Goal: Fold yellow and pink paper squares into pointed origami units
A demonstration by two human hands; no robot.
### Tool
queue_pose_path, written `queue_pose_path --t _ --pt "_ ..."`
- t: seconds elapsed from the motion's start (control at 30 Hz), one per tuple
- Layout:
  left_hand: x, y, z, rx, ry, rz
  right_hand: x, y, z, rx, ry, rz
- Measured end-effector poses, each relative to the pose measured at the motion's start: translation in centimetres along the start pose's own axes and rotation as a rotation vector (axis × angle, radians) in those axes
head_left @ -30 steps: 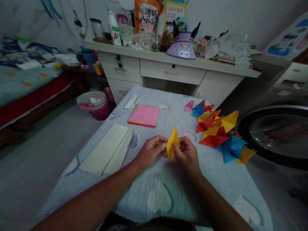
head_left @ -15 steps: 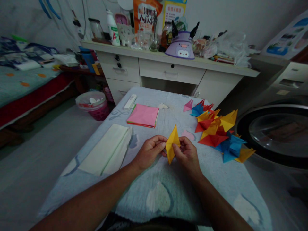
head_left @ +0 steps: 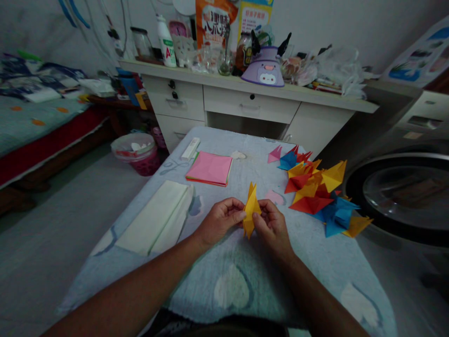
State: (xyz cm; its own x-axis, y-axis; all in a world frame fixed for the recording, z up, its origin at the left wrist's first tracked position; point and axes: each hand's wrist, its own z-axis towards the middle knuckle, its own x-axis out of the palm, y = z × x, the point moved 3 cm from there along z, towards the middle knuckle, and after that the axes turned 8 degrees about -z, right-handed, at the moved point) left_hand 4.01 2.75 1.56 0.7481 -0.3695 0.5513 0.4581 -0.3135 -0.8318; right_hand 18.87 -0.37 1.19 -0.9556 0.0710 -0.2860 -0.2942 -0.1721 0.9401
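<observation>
Between my hands, above the cloth-covered table, is a yellow folded origami paper (head_left: 251, 210), a tall diamond with pointed ends and its layers partly spread. My left hand (head_left: 224, 219) pinches its left edge with thumb and fingers. On the other side, my right hand (head_left: 274, 223) grips the right edge, thumb lying on the front face. To the right lies a pile of folded paper cranes (head_left: 312, 192) in red, yellow, blue and pink. A stack of square origami paper (head_left: 210, 167), pink on top, rests beyond my left hand.
A folded pale sheet (head_left: 156, 217) lies on the table's left, and a small white box (head_left: 191, 149) near its far left edge. Behind stands a white cabinet (head_left: 224, 100) crowded with jars and bags. A bin (head_left: 136, 153) is on the floor; a washing machine (head_left: 403, 187) stands right.
The yellow paper has narrowed and its layers have come apart at the top and bottom points. Both hands still hold it in nearly the same place.
</observation>
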Motion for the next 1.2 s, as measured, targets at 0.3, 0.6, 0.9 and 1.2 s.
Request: queue_pose_path --t 0.3,0.6,0.9,1.2 --pt "-0.1 0.1 0.0 0.009 0.016 0.028 -0.2 0.6 0.0 0.022 0.03 0.057" --pt "0.3 -0.4 -0.3 0.033 0.021 0.075 0.3 -0.4 0.4 0.086 -0.044 -0.015" --pt "-0.2 -0.1 -0.2 0.036 0.035 0.074 0.2 -0.5 0.4 0.102 -0.067 0.008" --pt "-0.2 0.2 -0.1 0.008 0.073 0.02 -0.1 -0.4 0.2 0.098 -0.077 0.013"
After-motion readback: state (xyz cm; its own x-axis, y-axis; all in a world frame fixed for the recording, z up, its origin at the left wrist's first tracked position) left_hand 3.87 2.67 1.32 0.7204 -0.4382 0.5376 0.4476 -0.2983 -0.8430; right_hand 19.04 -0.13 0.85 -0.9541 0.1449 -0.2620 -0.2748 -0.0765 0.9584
